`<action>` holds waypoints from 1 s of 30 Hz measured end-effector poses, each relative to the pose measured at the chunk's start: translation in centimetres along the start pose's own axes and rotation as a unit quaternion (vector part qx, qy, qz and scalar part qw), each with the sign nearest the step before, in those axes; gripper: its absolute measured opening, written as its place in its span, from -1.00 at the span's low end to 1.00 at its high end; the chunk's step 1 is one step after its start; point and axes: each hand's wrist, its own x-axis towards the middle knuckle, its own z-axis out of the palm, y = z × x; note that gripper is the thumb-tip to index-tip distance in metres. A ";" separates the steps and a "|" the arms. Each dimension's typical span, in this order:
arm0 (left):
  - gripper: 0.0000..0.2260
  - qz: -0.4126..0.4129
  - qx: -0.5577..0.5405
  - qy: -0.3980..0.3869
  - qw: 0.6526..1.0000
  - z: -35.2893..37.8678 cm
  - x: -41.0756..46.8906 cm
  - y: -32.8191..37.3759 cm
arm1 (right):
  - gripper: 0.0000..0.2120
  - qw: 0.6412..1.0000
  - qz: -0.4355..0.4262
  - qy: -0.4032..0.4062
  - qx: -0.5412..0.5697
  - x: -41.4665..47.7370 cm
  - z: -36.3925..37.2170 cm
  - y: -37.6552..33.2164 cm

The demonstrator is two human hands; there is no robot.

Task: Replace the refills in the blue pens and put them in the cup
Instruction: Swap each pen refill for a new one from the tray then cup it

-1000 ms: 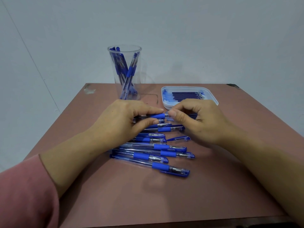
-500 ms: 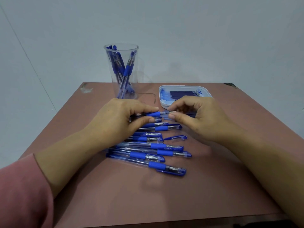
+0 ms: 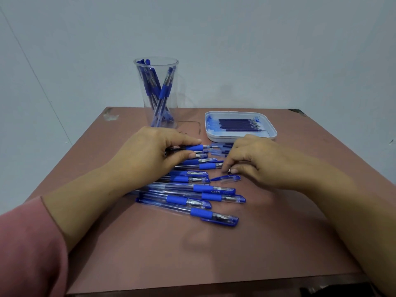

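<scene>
My left hand (image 3: 150,155) grips a blue pen (image 3: 194,147) by its barrel, its blue grip pointing right, just above the pile. My right hand (image 3: 257,161) is apart from that pen and lower, pinching a small dark tip piece (image 3: 229,170) between thumb and forefinger, right above a loose clear-blue cap (image 3: 230,178) lying on the table. Several capped blue pens (image 3: 186,199) lie in a row below my hands. The clear cup (image 3: 139,82) at the back holds several blue pens. A white tray (image 3: 242,137) behind my right hand carries dark blue refills (image 3: 237,124).
The brown table (image 3: 214,254) has bare surface towards its front edge. A few loose blue parts (image 3: 220,150) lie between the held pen and the tray. A pale wall stands behind the table. My pink sleeve (image 3: 27,254) shows at the lower left.
My right hand has come off the pen's tip end and dropped towards the loose cap, carrying a small tip piece. My left hand keeps its hold on the pen.
</scene>
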 end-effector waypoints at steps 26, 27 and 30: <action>-0.70 0.004 -0.006 -0.002 1.000 0.1 0.0 0.2 | -0.85 0.957 -0.006 0.219 0.188 0.2 0.6 -0.2; -0.72 0.007 -0.003 -0.004 1.000 0.2 0.0 0.2 | -0.81 0.958 -0.008 0.211 0.194 0.4 0.7 -0.5; -0.74 0.012 0.005 0.000 1.000 0.1 0.0 0.1 | -0.81 0.961 -0.010 0.206 0.182 0.9 1.1 -0.7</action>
